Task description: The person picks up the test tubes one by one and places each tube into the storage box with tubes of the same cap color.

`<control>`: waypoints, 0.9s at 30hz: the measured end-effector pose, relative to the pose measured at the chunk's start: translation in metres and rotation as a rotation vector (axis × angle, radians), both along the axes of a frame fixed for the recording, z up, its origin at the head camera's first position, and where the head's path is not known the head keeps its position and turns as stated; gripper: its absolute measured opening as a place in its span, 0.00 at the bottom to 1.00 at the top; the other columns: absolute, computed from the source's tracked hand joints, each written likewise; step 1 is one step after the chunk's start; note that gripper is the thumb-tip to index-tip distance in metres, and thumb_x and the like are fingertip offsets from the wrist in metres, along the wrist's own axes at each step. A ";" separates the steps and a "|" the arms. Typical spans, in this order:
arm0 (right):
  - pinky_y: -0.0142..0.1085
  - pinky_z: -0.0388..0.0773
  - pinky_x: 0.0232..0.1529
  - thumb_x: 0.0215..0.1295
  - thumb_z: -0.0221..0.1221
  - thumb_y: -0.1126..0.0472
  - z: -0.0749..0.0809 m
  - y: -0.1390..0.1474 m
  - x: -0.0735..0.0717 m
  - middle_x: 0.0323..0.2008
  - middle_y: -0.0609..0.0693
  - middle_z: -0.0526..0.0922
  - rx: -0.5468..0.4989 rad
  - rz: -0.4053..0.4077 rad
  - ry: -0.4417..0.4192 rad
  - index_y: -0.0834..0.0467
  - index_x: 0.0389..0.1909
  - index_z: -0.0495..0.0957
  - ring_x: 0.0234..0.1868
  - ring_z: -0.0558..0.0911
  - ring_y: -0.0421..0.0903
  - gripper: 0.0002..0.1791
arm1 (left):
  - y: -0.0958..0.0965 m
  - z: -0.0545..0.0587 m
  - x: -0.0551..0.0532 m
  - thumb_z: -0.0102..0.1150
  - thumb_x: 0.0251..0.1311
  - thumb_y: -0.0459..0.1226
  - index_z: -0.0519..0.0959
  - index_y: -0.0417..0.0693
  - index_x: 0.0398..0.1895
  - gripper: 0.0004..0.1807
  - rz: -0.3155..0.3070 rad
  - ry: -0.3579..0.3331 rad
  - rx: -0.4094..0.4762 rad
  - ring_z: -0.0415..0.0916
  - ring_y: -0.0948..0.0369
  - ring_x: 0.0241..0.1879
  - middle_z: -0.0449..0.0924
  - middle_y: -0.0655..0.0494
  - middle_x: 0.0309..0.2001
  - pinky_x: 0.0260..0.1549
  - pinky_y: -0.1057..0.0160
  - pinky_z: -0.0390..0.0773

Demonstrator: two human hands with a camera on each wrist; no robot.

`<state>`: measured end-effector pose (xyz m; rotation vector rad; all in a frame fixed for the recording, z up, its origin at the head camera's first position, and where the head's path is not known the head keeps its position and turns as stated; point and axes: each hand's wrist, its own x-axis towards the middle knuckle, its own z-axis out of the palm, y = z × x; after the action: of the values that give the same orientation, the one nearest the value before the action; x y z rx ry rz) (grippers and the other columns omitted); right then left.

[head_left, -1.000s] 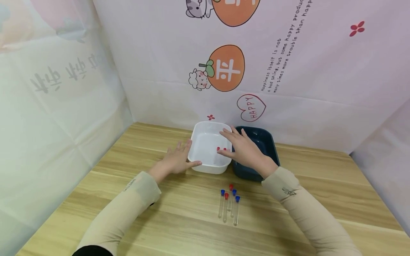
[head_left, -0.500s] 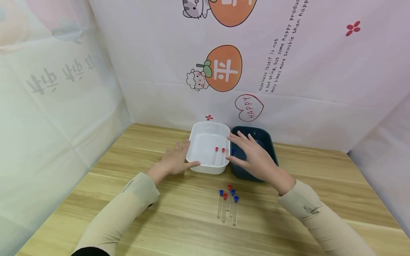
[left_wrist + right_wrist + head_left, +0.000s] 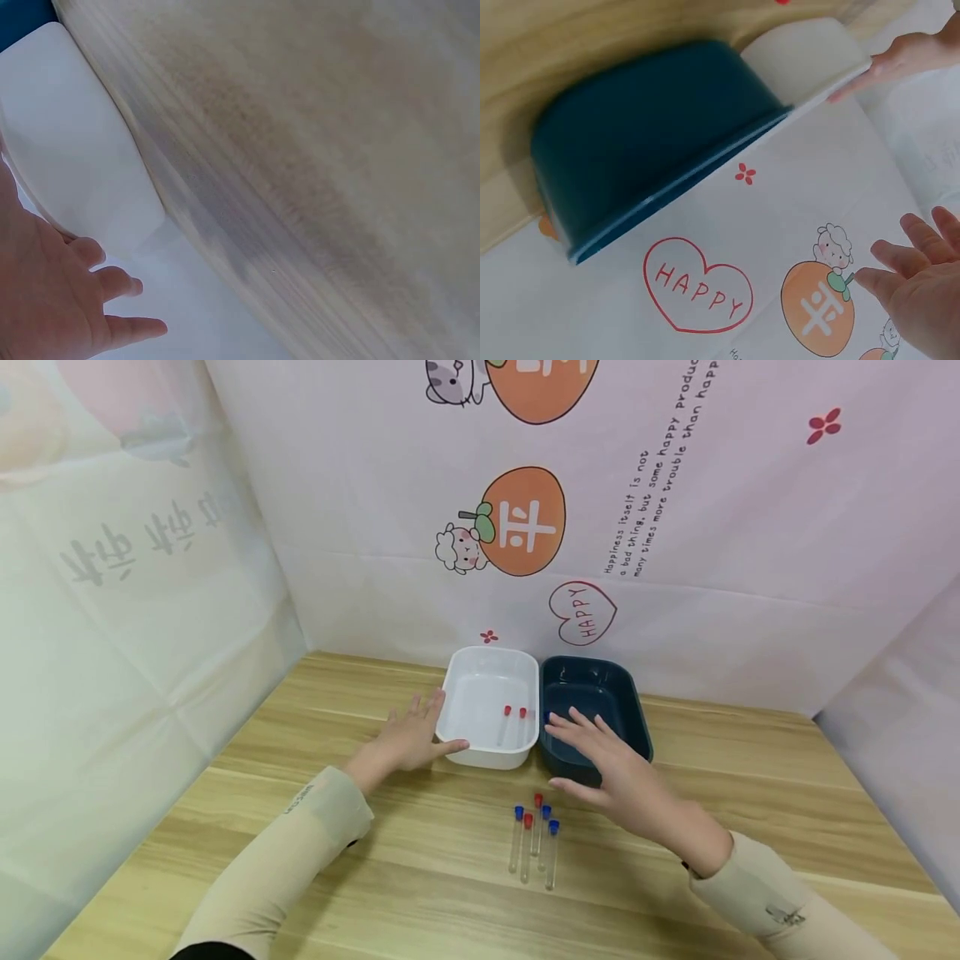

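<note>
Fingers spread, my left hand (image 3: 408,737) touches the left side of a white plastic basin (image 3: 480,758). Two red-capped test tubes (image 3: 504,727) lie inside that basin. With its fingers extended and nothing in them, my right hand (image 3: 618,772) hovers over the near part of a dark blue basin (image 3: 641,727), partly covering it. Beside the right fingers a blue cap (image 3: 548,717) shows inside the dark basin; the rest of that tube is hidden. Several clear test tubes (image 3: 551,864) with red or blue caps lie in a loose group on the table in front of the basins.
The two basins stand side by side against a printed cloth backdrop (image 3: 390,593) at the back of the wooden table (image 3: 420,877). More white cloth (image 3: 135,677) hangs along the left edge.
My right hand has drawn back from above the white basin, toward the right and nearer to me, over the dark basin's front. The left hand has stayed at the white basin.
</note>
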<state>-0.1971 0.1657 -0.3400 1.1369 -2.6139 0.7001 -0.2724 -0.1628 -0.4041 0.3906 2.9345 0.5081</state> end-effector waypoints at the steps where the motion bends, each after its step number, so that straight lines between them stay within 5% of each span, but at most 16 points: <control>1: 0.57 0.51 0.75 0.64 0.71 0.55 -0.002 0.002 0.003 0.74 0.55 0.68 -0.007 0.004 0.009 0.61 0.71 0.71 0.77 0.60 0.58 0.37 | 0.000 0.000 0.000 0.50 0.67 0.69 0.36 0.43 0.83 0.59 0.000 0.001 0.000 0.34 0.42 0.80 0.36 0.49 0.82 0.71 0.30 0.37; 12: 0.62 0.57 0.70 0.61 0.74 0.55 -0.030 0.017 0.030 0.71 0.56 0.73 0.024 -0.019 -0.056 0.60 0.68 0.75 0.74 0.65 0.61 0.36 | 0.000 0.000 0.002 0.50 0.68 0.68 0.36 0.43 0.83 0.58 0.002 -0.001 0.001 0.33 0.42 0.80 0.36 0.48 0.83 0.70 0.29 0.37; 27: 0.67 0.53 0.70 0.59 0.69 0.34 -0.061 0.019 0.042 0.74 0.61 0.66 0.255 -0.083 -0.242 0.64 0.70 0.72 0.75 0.60 0.67 0.49 | 0.003 0.004 0.005 0.51 0.68 0.68 0.36 0.42 0.83 0.59 0.002 -0.001 0.004 0.34 0.41 0.80 0.38 0.46 0.82 0.71 0.29 0.37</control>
<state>-0.1547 0.1843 -0.4013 1.0573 -3.0065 0.5282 -0.2673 -0.1593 -0.4000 0.3878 2.9337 0.5138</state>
